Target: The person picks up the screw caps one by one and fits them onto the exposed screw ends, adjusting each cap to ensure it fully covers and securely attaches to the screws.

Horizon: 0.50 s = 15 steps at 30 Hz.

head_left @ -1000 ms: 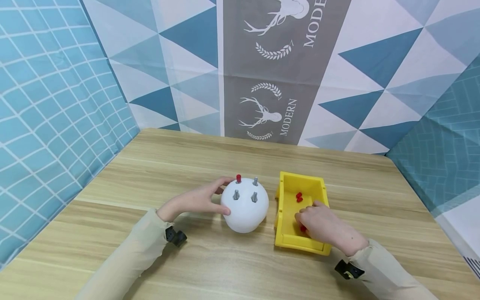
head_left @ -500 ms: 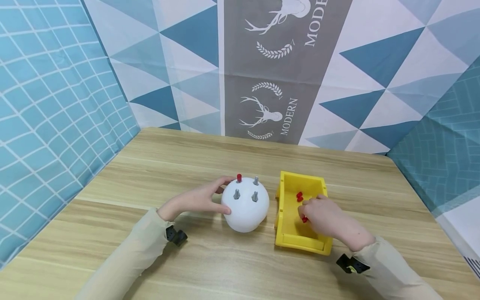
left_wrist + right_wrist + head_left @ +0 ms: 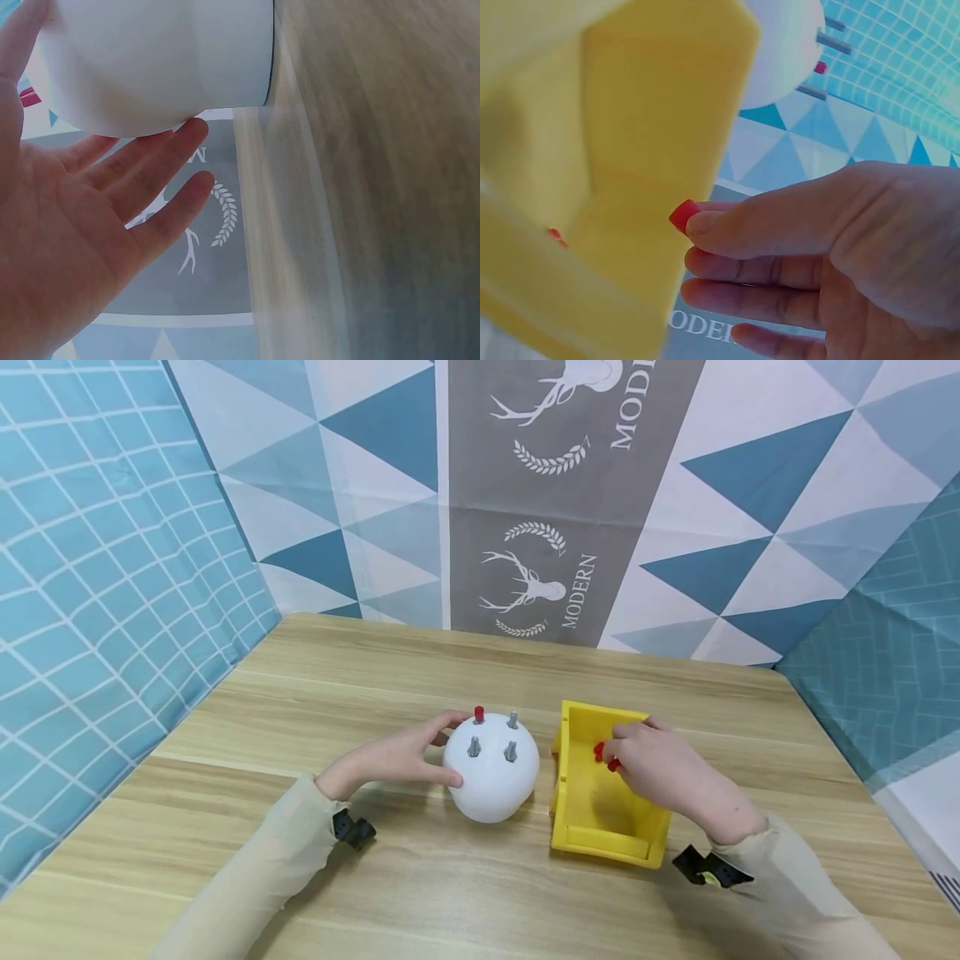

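A white ball-like body (image 3: 491, 789) with a flat base stands on the table. Three bare metal studs (image 3: 511, 752) stick up from its top, and a red cap (image 3: 478, 714) covers another stud. My left hand (image 3: 405, 758) holds its left side, thumb in front and fingers behind; the left wrist view shows fingertips against the white wall (image 3: 157, 67). Over the yellow bin (image 3: 607, 844), my right hand (image 3: 667, 774) pinches a small red cap (image 3: 682, 216) between thumb and forefinger. Loose red caps (image 3: 599, 751) lie on the bin floor, partly beside my fingers.
The bin stands just right of the white body, a narrow gap between them. Wooden tabletop (image 3: 420, 893) stretches around both. A patterned cloth (image 3: 375, 543) hangs behind the table, with tiled-print cloth (image 3: 112, 568) on the left. Each wrist wears a black camera strap.
My right hand has moved away from me, toward the back of the bin, with the red cap between its fingertips. My left hand and the white body have kept their place.
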{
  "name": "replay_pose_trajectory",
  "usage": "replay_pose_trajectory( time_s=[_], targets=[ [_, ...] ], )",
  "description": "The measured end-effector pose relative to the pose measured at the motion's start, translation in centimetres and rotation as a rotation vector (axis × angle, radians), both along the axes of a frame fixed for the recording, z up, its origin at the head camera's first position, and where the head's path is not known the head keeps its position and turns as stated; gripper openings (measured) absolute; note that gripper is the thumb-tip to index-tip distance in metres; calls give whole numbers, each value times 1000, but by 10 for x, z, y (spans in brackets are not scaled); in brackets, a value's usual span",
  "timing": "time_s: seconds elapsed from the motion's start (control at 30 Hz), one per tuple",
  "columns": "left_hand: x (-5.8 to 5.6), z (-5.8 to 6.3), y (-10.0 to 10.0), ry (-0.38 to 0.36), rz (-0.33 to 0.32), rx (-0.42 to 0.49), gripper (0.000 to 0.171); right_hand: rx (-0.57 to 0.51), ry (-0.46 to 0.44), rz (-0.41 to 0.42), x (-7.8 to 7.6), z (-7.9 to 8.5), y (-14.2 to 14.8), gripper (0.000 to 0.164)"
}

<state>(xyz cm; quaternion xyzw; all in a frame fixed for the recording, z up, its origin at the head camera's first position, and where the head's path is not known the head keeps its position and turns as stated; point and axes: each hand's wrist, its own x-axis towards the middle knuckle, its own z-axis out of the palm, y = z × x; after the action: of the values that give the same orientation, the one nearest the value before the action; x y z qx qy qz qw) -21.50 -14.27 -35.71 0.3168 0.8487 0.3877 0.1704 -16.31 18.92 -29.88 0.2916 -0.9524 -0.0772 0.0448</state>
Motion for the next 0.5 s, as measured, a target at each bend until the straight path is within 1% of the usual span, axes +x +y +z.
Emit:
replay_pose_trajectory(
  time_s=[0.17, 0.37, 0.5],
  targets=[
    [0, 0, 1, 10, 5, -9, 84, -35, 16, 6, -1, 6, 0, 8],
    [2, 1, 1, 12, 11, -16, 85, -73, 28, 9, -2, 13, -5, 16],
    [2, 2, 1, 17, 5, -9, 84, -99, 33, 14, -4, 19, -10, 14]
  ],
)
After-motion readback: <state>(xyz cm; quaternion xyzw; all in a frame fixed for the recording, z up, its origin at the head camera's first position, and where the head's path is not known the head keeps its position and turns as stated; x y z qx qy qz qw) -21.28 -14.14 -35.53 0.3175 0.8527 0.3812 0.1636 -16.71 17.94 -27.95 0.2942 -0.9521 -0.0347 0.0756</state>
